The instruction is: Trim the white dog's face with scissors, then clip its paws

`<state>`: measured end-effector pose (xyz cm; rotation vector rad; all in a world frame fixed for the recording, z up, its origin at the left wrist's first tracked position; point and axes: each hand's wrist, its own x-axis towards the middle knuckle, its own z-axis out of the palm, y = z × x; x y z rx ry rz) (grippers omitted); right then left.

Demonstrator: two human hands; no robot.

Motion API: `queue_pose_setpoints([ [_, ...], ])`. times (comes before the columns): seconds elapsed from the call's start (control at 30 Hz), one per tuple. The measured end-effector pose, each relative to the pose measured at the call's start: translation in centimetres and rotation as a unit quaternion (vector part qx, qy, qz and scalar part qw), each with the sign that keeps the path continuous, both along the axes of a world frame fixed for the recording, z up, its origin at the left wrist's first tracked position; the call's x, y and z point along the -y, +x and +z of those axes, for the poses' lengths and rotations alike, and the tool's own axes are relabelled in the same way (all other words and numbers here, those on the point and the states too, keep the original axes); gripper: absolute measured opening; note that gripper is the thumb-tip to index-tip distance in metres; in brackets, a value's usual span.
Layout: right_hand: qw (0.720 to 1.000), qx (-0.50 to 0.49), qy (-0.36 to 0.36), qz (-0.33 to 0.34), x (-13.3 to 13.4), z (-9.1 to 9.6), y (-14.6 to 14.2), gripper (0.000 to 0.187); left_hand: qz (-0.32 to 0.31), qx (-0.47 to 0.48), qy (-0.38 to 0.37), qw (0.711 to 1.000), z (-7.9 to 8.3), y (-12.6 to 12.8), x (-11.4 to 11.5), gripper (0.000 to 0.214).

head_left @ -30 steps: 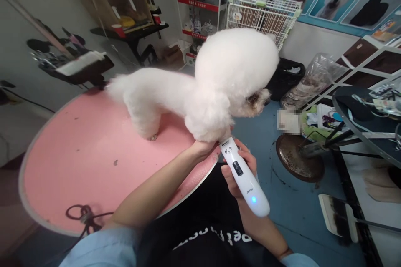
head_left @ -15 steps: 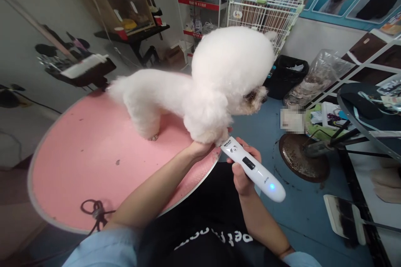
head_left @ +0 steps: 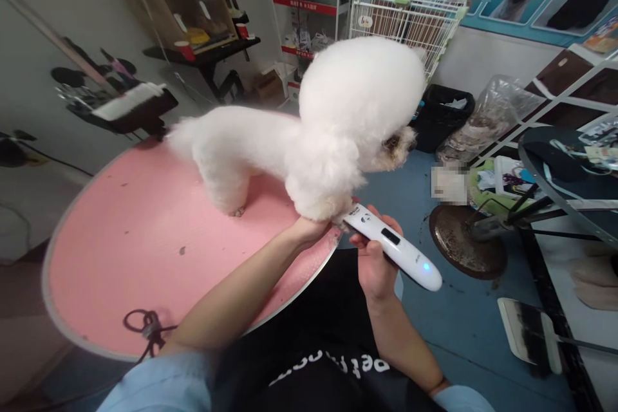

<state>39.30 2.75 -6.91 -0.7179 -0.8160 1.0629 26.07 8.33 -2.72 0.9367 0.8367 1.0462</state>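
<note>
A fluffy white dog [head_left: 333,122] stands on a round pink grooming table [head_left: 125,251], its head facing right. My left hand [head_left: 309,230] is closed round the dog's front paw at the table's near edge; the fingers are mostly hidden under the fur. My right hand [head_left: 374,264] grips a white electric clipper [head_left: 393,246] with a blue light lit near its rear end. The clipper's head touches the underside of the held paw.
A black cord [head_left: 145,325] lies on the table's near left. A white wire cage [head_left: 405,19], a black bin [head_left: 439,119] and a plastic bag stand behind the dog. A second table's round base [head_left: 466,251] and a dustpan [head_left: 526,335] sit on the blue floor at right.
My right hand has swung the clipper's rear end outward to the right and upward, so the clipper lies flatter. The blade stays at the paw. The dog's head has lifted slightly.
</note>
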Motion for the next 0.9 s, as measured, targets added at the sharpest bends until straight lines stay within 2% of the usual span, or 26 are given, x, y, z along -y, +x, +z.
queue_pose_setpoints([
  [0.13, 0.995, -0.081, -0.035, -0.042, -0.1, 0.0, 0.3, 0.039, -0.020, 0.040, -0.015, 0.999, -0.6, 0.0, 0.0, 0.048],
  [0.47, 0.994, -0.102, -0.043, 0.005, -0.3, 0.1, 0.2, 0.036, 0.008, 0.014, -0.022, 1.000, -0.6, -0.1, 0.0, 0.070],
  [0.67, 0.995, -0.083, -0.057, 0.016, -0.7, 0.1, 0.4, 0.037, 0.003, 0.012, -0.016, 1.000, -0.5, -0.1, 0.1, 0.063],
  [0.9, 0.993, -0.098, -0.063, 0.021, -1.1, 0.5, -0.1, 0.037, 0.044, 0.003, -0.033, 0.998, -0.5, 0.1, 0.3, 0.058],
])
